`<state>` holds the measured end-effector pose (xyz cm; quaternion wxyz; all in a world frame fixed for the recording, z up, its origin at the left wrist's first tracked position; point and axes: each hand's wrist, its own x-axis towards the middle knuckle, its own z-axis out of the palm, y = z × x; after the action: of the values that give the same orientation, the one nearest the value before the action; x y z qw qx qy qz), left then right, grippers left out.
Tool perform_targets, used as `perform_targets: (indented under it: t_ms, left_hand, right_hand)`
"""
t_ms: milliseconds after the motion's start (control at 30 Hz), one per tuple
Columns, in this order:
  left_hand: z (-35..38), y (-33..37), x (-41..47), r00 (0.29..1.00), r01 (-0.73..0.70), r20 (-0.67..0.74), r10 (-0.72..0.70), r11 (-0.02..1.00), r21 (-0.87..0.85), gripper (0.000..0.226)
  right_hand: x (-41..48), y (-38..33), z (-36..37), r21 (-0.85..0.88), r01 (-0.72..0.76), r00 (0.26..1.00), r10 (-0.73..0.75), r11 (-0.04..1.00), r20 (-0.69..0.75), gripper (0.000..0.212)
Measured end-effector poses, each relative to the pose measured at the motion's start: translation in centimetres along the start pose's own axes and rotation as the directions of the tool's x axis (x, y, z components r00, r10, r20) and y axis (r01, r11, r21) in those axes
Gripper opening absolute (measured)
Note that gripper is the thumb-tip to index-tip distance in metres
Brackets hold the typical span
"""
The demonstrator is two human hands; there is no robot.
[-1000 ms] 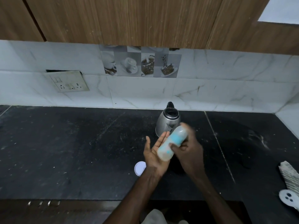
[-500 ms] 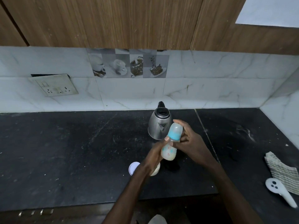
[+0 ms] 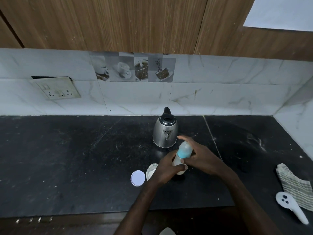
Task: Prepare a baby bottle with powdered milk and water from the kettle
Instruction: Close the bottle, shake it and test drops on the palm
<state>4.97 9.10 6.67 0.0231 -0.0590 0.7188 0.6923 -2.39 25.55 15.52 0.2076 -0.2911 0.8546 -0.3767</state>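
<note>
- Translucent plastic baby bottle with blue collar [image 3: 184,150] gripped in both hands, just in front of stainless-steel kettle [image 3: 165,133].
- Left hand [image 3: 166,169] wrapped round lower body; right hand [image 3: 201,158] clasping collar.
- Long axis near upright, top tilted toward kettle; right hand nearer cap.

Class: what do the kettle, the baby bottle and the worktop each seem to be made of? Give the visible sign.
Kettle: probably stainless steel, brushed; grey metallic sheen.
Baby bottle: likely plastic, translucent; milky body, blue collar.
Worktop: dark stone, perhaps granite, matt; pale flecks and a joint line.
</note>
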Motion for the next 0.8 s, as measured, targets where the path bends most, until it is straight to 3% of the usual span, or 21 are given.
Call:
perform_targets:
  t_ms: [133,367,600,800]
  left_hand:
    - [1.1,-0.6,0.6,0.995,0.001,-0.102,0.02,0.98,0.199,0.054]
    - [4.4,-4.2,0.8,0.972,0.118,-0.234,-0.038,0.934,0.337,0.054]
    - [7.1,-6.7,1.1,0.936,0.165,-0.352,-0.015,0.901,0.401,0.047]
    - [8.6,-8.2,1.5,0.912,0.226,-0.409,-0.025,0.863,0.451,0.043]
  right_hand:
    - [0.5,1.1,-0.5,-0.141,0.0,0.999,-0.005,0.99,-0.036,0.082]
    - [0.5,5.2,0.9,-0.234,0.001,1.0,0.004,0.972,0.024,0.078]
    - [1.3,10.0,3.3,-0.202,-0.02,0.993,0.042,0.979,0.109,0.089]
    - [1.9,12.7,5.5,-0.158,0.002,0.992,0.018,0.987,0.127,0.077]
